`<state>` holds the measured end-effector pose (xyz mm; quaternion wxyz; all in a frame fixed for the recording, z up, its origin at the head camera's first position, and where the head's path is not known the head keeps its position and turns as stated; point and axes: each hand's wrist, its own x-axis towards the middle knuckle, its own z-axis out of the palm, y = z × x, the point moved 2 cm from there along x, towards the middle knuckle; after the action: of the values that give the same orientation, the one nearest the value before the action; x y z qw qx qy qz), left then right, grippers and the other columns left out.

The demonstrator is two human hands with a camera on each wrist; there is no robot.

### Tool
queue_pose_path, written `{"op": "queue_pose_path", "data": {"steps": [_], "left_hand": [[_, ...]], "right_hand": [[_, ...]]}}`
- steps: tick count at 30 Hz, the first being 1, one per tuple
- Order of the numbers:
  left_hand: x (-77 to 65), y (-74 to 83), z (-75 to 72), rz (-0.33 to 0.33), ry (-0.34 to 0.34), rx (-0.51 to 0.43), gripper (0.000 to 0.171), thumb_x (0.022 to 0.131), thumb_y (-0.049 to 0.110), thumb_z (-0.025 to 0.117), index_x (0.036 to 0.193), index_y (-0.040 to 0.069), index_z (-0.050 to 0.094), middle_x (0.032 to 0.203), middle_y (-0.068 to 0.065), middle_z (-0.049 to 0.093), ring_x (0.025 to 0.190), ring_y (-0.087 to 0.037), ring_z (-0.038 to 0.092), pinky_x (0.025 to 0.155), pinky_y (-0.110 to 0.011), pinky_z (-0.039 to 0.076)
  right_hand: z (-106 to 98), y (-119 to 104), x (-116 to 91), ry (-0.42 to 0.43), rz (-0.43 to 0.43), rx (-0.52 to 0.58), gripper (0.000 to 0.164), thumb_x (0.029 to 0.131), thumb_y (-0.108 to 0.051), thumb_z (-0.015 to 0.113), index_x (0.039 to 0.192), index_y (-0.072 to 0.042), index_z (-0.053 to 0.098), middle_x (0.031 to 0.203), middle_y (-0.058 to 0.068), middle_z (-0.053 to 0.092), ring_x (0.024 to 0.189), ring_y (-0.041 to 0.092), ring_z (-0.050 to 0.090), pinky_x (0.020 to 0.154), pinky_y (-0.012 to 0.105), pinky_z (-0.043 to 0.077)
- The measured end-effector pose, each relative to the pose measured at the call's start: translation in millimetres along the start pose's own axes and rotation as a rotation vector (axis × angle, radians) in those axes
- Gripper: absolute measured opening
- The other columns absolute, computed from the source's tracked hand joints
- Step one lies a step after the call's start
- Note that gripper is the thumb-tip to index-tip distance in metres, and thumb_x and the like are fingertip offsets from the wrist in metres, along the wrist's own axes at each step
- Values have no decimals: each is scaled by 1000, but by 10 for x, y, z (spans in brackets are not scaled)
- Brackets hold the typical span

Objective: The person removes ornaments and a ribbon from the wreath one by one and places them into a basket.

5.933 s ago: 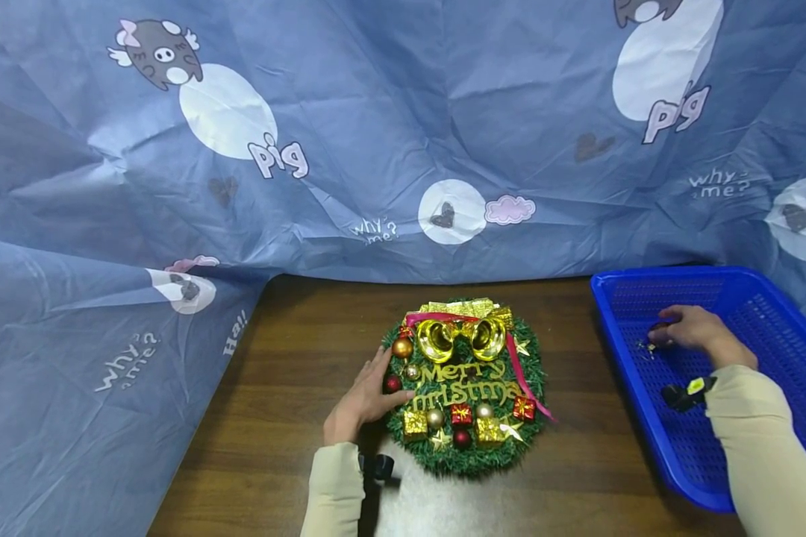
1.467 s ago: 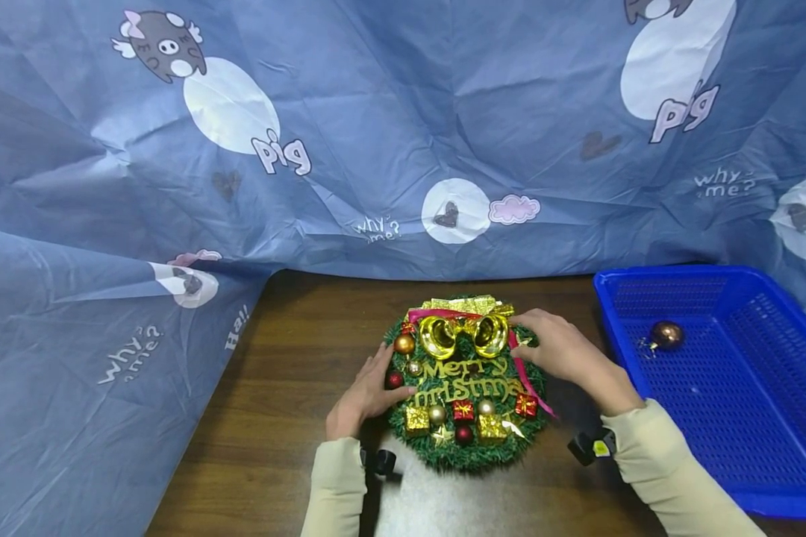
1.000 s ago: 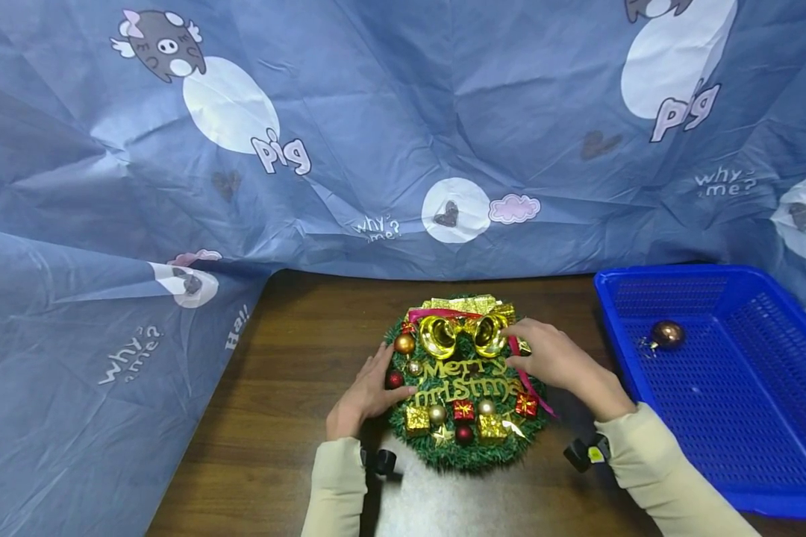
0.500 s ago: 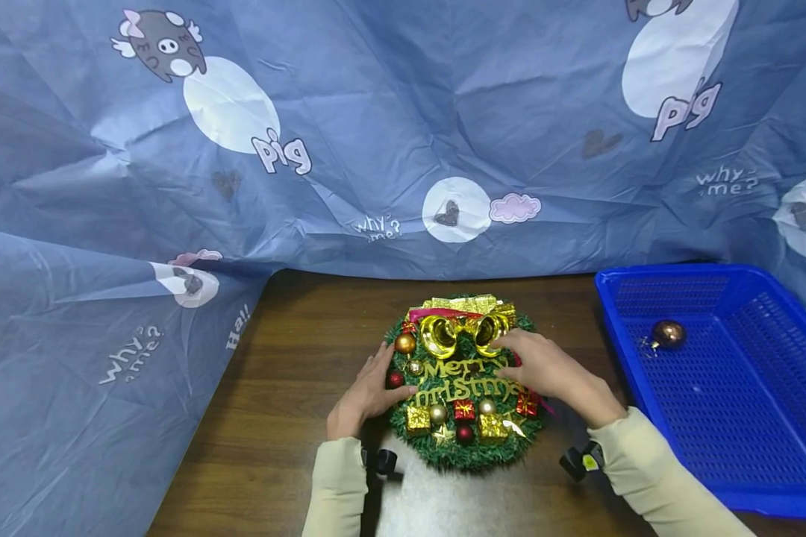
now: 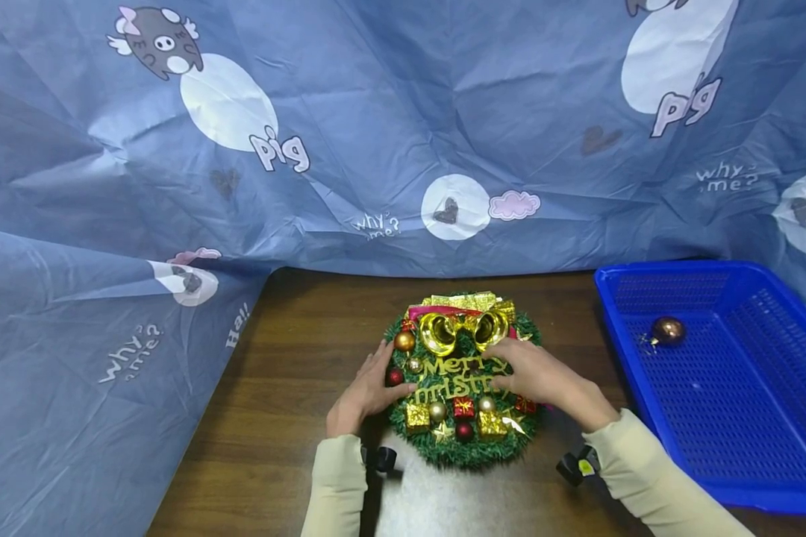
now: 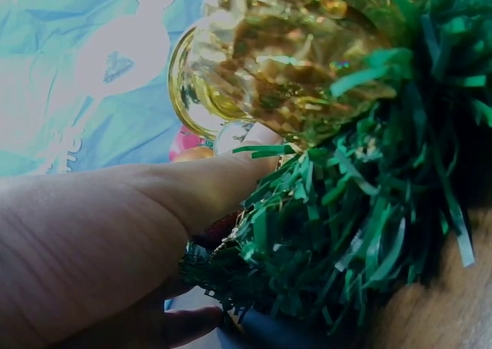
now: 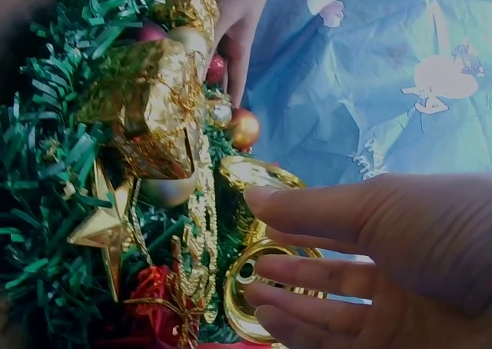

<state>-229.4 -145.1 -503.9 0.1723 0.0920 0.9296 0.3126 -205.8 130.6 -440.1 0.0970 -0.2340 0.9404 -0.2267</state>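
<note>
A round green tinsel wreath lies on the table, bearing gold "Merry Christmas" lettering, two gold bells, baubles, stars and small wrapped boxes. My left hand holds its left edge, thumb on top and the other fingers along the outer side. In the left wrist view the thumb presses into the tinsel beside a gold-wrapped box. My right hand hovers over the right part of the lettering, fingers loosely extended. Nothing shows between its thumb and fingers in the right wrist view, where the bells appear behind them.
A blue plastic basket stands to the right, with one shiny brown bauble inside near its left wall. Blue printed cloth hangs behind the brown wooden table and down its left side.
My right hand was in the basket at the brown bauble, then came to the wreath beside the right bell. It has since drifted left and nearer over the lettering. The left hand stays put.
</note>
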Motion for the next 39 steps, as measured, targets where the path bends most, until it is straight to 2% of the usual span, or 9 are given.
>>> {"op": "queue_pose_path", "data": {"steps": [6,13,21,28,39], "left_hand": [[1,2,0,-4,-5,-4,91,88,45,65,155,20,9,162,-7,3,147,-37,5,117,-58,12],[13,3,-13,0,-1,-2,92,87,44,66,155,21,9,162,-9,2,147,-38,6,116,-60,12],[17,-6,-8,-5,-2,-1,91,87,44,66,155,22,10,162,-8,3,147,-37,6,117,-60,12],[12,-12,1,-3,0,-5,91,87,44,66,155,22,10,162,-7,3,147,-37,6,117,-60,12],[2,7,-15,8,5,-8,91,87,43,67,155,18,11,162,-9,4,147,-38,7,117,-59,12]], "right_hand": [[52,-5,11,-22,-24,8,41,85,-19,72,122,-3,62,124,14,62,117,36,56,100,52,45],[79,-22,18,-38,-35,7,35,85,-20,72,116,-6,65,114,8,67,102,27,62,88,44,52],[102,-43,14,-67,-56,34,25,83,-18,73,105,-8,69,104,5,69,94,21,64,83,39,54],[133,-53,21,-75,-89,33,12,81,-20,75,90,-13,69,89,-2,67,77,10,58,68,27,50],[147,-74,36,-87,-113,33,13,81,-21,75,89,-12,70,84,-3,64,74,6,54,65,24,48]]}}
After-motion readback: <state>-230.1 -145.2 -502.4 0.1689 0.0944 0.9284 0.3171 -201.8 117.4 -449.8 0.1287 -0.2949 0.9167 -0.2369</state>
